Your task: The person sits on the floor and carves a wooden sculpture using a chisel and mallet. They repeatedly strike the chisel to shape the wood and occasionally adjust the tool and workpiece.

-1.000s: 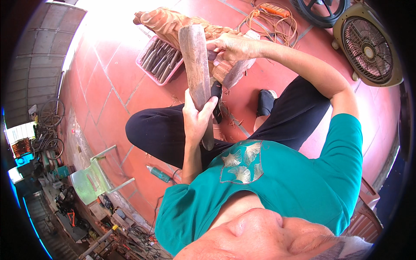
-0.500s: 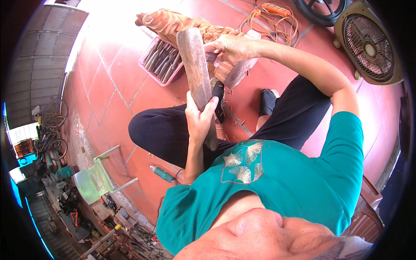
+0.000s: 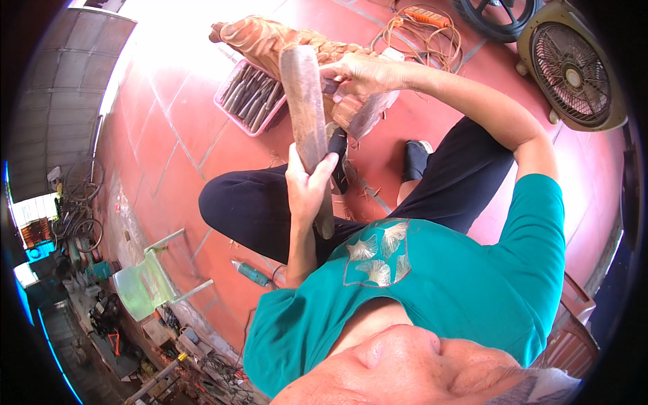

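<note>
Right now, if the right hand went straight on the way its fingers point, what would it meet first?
Probably the upper part of the flat wooden bat held in the left hand. Depth is unclear from this single view, so the right hand might instead pass beneath it.

Floor (image 3: 158, 145) lane open mid-left, between basket (image 3: 233, 117) and chair (image 3: 143, 285); knee (image 3: 233, 202) juts in from the right. Upper centre is tight: club (image 3: 303, 101), gripped in left hand (image 3: 308, 185), crosses in front of carving (image 3: 260, 39), basket sits just left, right hand (image 3: 364, 73) and forearm (image 3: 449, 84) block the right side. Gap upper right, between forearm and fan (image 3: 572, 77); cord (image 3: 439, 50) lies at its left end.
</note>
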`<state>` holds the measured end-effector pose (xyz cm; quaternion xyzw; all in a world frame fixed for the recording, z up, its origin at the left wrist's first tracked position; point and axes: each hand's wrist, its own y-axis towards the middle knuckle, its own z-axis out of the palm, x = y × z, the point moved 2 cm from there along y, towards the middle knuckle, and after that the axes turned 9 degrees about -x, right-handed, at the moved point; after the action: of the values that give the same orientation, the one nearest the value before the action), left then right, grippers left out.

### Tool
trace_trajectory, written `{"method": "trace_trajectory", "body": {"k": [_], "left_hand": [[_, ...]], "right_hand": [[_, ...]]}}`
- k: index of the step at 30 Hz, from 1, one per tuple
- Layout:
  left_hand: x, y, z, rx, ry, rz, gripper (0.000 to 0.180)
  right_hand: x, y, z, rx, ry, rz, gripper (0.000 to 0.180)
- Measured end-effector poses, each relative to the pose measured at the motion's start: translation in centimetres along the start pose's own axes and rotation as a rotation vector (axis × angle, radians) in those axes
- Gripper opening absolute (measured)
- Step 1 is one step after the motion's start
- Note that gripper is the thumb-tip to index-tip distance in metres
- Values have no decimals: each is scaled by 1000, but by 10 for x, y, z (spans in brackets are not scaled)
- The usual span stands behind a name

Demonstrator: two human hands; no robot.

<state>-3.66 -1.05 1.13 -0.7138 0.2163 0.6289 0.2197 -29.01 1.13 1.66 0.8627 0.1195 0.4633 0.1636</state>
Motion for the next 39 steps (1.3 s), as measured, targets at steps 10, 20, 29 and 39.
{"method": "trace_trajectory", "body": {"k": [10,20,29,39], "left_hand": [[23,6,-19,-112,-56,69,24],[11,2,-16,-75,-148,67,27],[15,7,-16,-103,-97,117,24],[22,6,-15,-87,-131,38,28]], "right_hand": [[18,-13,-2,119,-94,15,23],[4,-15,-11,105,-235,154,41],[-16,-31,-10,8,-158,123,30],[-1,-19,-20,-184,118,74,33]]}}
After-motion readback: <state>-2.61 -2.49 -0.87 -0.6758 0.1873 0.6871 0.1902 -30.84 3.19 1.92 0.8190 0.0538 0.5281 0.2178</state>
